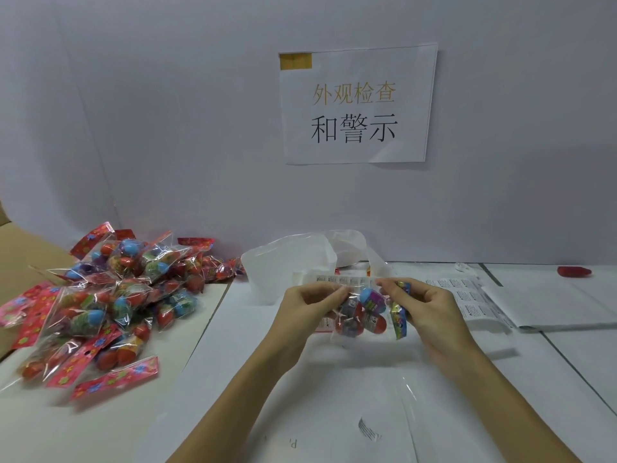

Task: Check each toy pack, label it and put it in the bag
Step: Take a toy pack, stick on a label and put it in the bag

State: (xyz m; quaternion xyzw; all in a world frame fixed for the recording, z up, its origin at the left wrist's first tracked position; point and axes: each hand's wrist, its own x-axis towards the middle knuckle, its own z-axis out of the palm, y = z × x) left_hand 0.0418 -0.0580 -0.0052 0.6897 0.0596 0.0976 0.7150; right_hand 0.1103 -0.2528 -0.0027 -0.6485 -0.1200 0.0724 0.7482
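The toy pack (365, 312) is up off the table between my two hands, a clear crinkly sleeve with egg-shaped capsules inside, one blue and purple near the top and red ones below it. My left hand (309, 305) pinches its left edge, fingers curled round the film, and my right hand (425, 304) grips the right end, where the printed header card folds down under my fingers. Just behind the pack, touching my fingertips, lies a strip of labels (337, 280) with small black print, and more label sheets (467, 295) spread to the right of my right hand. Behind the strip stands the bag (283, 262), thin white plastic, its mouth slumped open against the wall. Under my forearms the table (233, 329) is white, with a clear plastic sheet (394, 412) lying flat on it close to me. Off to my left, well apart from my hands, a heap of toy packs (110, 295) with red flowered headers is piled partly on brown cardboard (20, 262). On the wall ahead a paper sign (357, 105) carries Chinese characters, with a piece of tan tape (295, 61) at its top left corner. Far right on the table sits a small red object (574, 271) that I cannot identify.
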